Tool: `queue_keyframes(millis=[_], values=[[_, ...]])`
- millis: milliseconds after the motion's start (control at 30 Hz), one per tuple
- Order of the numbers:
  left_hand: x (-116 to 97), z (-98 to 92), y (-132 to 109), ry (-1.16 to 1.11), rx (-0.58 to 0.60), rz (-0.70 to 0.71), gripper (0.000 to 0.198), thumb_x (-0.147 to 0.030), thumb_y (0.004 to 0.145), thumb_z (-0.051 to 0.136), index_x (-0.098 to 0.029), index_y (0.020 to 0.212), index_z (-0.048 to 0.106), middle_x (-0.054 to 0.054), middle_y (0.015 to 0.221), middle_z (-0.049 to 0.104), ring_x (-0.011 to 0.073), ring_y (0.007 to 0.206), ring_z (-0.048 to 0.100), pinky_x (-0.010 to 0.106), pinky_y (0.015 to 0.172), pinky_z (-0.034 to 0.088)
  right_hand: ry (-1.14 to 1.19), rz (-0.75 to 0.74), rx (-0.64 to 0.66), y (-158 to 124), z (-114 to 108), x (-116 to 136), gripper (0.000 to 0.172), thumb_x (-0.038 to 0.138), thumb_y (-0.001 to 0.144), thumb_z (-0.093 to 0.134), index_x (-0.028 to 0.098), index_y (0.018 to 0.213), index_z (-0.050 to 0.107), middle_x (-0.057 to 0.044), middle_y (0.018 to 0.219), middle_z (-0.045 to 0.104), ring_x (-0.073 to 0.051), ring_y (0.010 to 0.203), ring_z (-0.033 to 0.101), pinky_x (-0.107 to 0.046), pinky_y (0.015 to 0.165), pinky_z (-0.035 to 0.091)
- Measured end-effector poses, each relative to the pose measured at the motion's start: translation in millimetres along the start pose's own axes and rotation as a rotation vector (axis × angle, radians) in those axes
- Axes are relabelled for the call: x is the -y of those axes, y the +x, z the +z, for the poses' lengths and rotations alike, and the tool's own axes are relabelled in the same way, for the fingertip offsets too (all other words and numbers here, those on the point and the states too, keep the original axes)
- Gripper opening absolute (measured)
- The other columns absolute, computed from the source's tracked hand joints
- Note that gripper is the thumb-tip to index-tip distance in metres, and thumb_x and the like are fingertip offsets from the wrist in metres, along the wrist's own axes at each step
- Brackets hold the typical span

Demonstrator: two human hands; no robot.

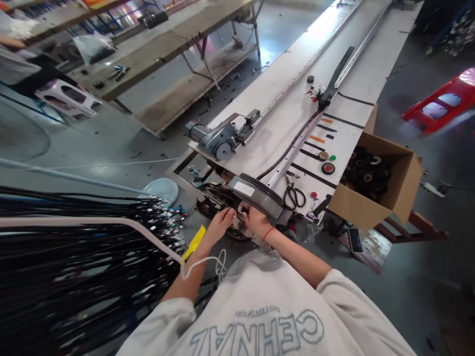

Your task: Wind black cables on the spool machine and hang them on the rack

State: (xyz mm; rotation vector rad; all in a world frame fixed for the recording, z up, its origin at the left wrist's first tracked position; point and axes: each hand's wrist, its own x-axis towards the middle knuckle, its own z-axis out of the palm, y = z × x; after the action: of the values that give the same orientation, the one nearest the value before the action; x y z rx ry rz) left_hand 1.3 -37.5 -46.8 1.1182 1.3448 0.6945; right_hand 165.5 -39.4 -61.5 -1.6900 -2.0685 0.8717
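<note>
My left hand (221, 225) is closed, its fingertips pinched together at the machine (215, 205) under the bench end. A thin pale tip shows at those fingers, too small to name. Close beside it, my right hand (257, 222) is curled with its fingers mostly hidden against the machine's metal parts; what it grips cannot be made out. Right above both hands sits a dark rounded cover (265, 195) with a white label. A white cable (202, 262) loops past my left forearm, near a yellow tag (195, 243).
Black-handled scissors (294, 196), tape rolls (328, 168) and tape strips lie on the long white bench (282, 118). A motor unit (218, 138) stands on its left edge. An open carton (367, 202) is at right; many black cables (92, 262) hang at left.
</note>
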Motion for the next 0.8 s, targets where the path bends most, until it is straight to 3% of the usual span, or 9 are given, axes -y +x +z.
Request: queue_keyframes(millis=[67,167,267,400,500,600,733,800], values=[[-1.3,1.7,-0.1,0.012,0.006,0.002,0.054,-0.07,0.077,0.051,-0.016,0.077,0.053,-0.007,0.056,0.031,0.0073,0.048,0.029,0.02,0.045,0.022,0.045,0.002,0.055,11.0,-0.3,-6.8,0.015,0.023,0.091,0.047,0.014,0.097,0.058,-0.011,0.094,0.064,-0.026,0.091,0.06,-0.042,0.092,0.046],[-3.1,5.2,-1.4,0.058,0.013,0.024,0.056,-0.071,0.077,0.048,-0.015,0.081,0.054,-0.007,0.055,0.033,0.0085,0.05,0.032,0.022,0.047,0.026,0.165,-0.095,0.018,6.5,-2.5,-14.0,0.008,0.017,0.091,0.046,0.018,0.088,0.054,-0.007,0.089,0.062,-0.021,0.086,0.059,-0.036,0.087,0.047],[2.1,8.7,-1.0,0.125,0.042,0.032,0.054,-0.069,0.078,0.045,-0.016,0.083,0.053,-0.005,0.057,0.04,0.011,0.052,0.037,0.025,0.051,0.033,0.235,-0.139,-0.038,-6.3,-3.8,-13.7,0.006,0.015,0.088,0.047,0.02,0.089,0.051,-0.005,0.089,0.06,-0.019,0.084,0.058,-0.032,0.082,0.047],[17.3,16.3,5.1,0.269,0.104,0.076,0.041,-0.059,0.081,0.042,-0.019,0.076,0.05,-0.002,0.061,0.048,0.0144,0.057,0.044,0.028,0.057,0.038,0.176,-0.122,0.017,-4.5,-8.2,-5.1,0.015,0.011,0.086,0.047,0.021,0.095,0.052,-0.002,0.087,0.061,-0.018,0.081,0.059,-0.028,0.075,0.047],[22.7,22.3,9.1,0.352,0.148,0.13,0.034,-0.05,0.083,0.04,-0.019,0.077,0.053,0.001,0.064,0.054,0.017,0.062,0.049,0.029,0.062,0.041,0.121,-0.278,0.061,11.7,-14.5,3.2,0.022,0.007,0.083,0.048,0.021,0.099,0.053,-0.005,0.099,0.062,-0.02,0.095,0.058,-0.031,0.086,0.046],[22.3,24.1,8.8,0.39,0.128,0.146,0.028,-0.043,0.082,0.042,-0.018,0.081,0.054,0.005,0.069,0.061,0.0203,0.068,0.056,0.031,0.068,0.044,0.033,-0.397,0.001,24.8,-19.3,8.3,0.024,0.009,0.084,0.049,0.017,0.106,0.052,-0.01,0.11,0.059,-0.021,0.105,0.054,-0.036,0.096,0.043],[25.8,21.8,7.6,0.449,0.088,0.182,0.029,-0.042,0.08,0.041,-0.018,0.082,0.056,0.008,0.074,0.066,0.0239,0.072,0.061,0.033,0.069,0.046,-0.135,-0.556,0.0,24.0,-16.8,1.4,0.009,0.014,0.091,0.047,0.017,0.089,0.055,-0.009,0.096,0.061,-0.021,0.098,0.056,-0.035,0.096,0.044],[29.1,21.1,9.2,0.48,0.083,0.176,0.029,-0.043,0.08,0.04,-0.018,0.079,0.056,0.007,0.069,0.065,0.0241,0.067,0.061,0.033,0.064,0.046,-0.202,-0.572,-0.027,22.7,-10.7,-5.1,0.018,0.02,0.094,0.047,0.02,0.077,0.054,-0.007,0.085,0.061,-0.02,0.092,0.058,-0.035,0.097,0.044]])
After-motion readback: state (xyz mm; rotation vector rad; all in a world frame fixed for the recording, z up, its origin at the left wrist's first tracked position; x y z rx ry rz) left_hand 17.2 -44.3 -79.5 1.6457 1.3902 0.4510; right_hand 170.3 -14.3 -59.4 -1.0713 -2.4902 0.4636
